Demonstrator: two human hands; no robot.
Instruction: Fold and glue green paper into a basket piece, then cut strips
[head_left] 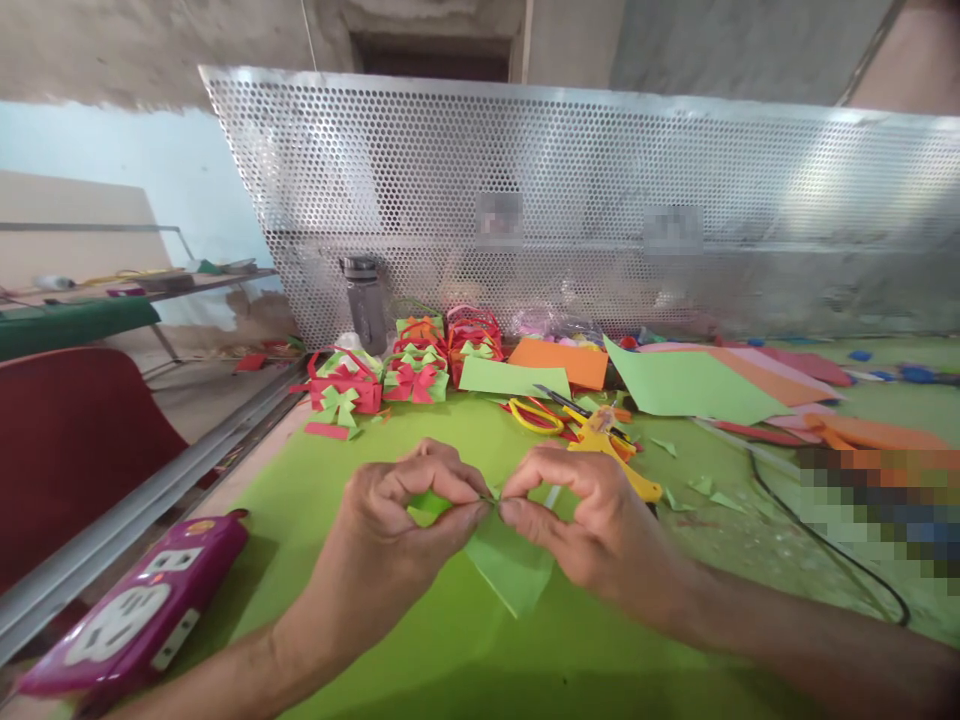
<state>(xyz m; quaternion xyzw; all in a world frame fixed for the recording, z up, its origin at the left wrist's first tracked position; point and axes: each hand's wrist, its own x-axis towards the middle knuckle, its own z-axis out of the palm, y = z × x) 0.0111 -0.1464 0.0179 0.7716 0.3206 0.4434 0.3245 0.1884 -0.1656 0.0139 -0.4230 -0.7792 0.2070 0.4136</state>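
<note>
Left hand [382,525] and right hand [604,525] angle inward over the counter [420,655], nearly touching. Both pinch green paper [517,575] between thumb and forefinger.

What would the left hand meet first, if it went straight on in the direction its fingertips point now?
Probably the right hand, whose fingertips face it very closely at the green paper; the exact depth is unclear.

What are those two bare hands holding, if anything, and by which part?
A pointed piece of light-green paper: the left hand and the right hand pinch it together at its upper edge.
</note>
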